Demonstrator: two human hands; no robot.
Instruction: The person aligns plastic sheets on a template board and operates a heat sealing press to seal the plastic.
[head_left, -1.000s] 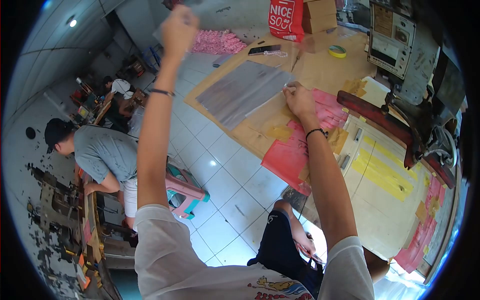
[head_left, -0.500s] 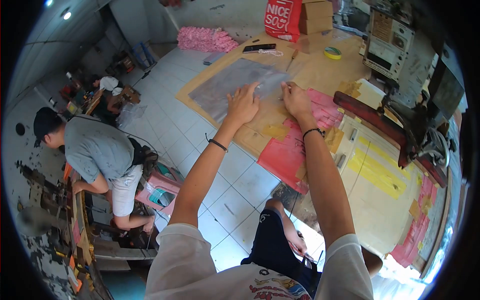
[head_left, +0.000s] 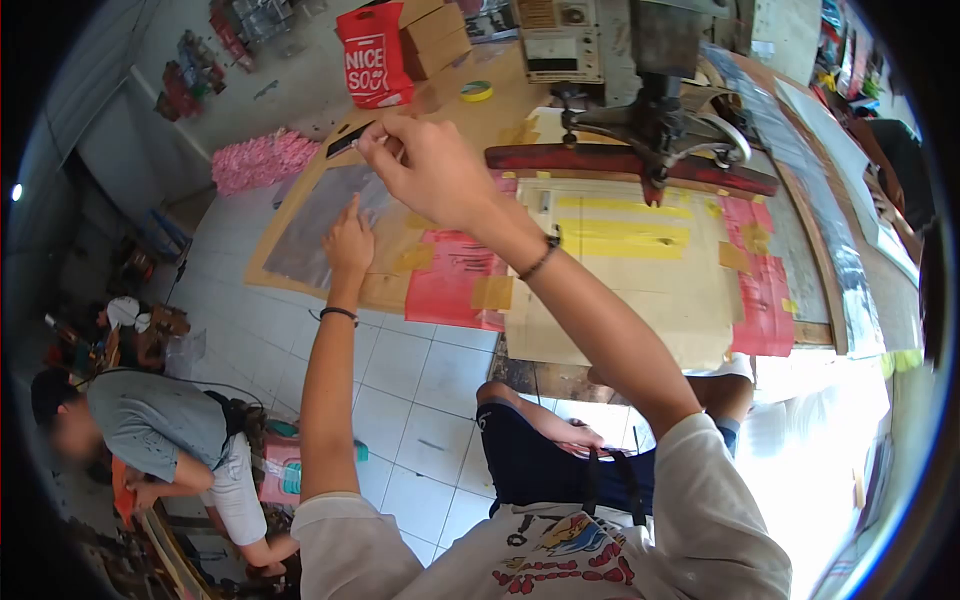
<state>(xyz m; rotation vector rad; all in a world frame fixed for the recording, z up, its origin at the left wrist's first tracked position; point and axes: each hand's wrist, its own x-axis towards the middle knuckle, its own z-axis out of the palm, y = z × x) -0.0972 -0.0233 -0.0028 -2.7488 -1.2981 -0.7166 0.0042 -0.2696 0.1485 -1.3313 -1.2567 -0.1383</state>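
Note:
A stack of clear, greyish plastic sheets (head_left: 310,225) lies on the left part of the tan board. My left hand (head_left: 350,240) rests at the right side of the stack, index finger stretched out and pointing away from me. Higher and closer to the camera is my right hand (head_left: 430,170), its thumb and index finger pinched together. What that pinch holds, if anything, I cannot make out. Below and right of it lies a pale board (head_left: 620,310) with yellow tape strips and pink-red sheet taped along its sides.
A press machine with a dark red bar (head_left: 620,165) spans the pale board's back edge. Behind are a red bag (head_left: 372,60), cardboard boxes (head_left: 437,45), yellow tape roll (head_left: 477,91), phone (head_left: 347,140) and pink bundle (head_left: 265,162). A co-worker (head_left: 165,420) bends at the lower left.
My right hand has left the sheet's edge and come up toward the camera, fingers still pinched. My left hand stays on the sheets. The view has turned right, bringing the press to the middle.

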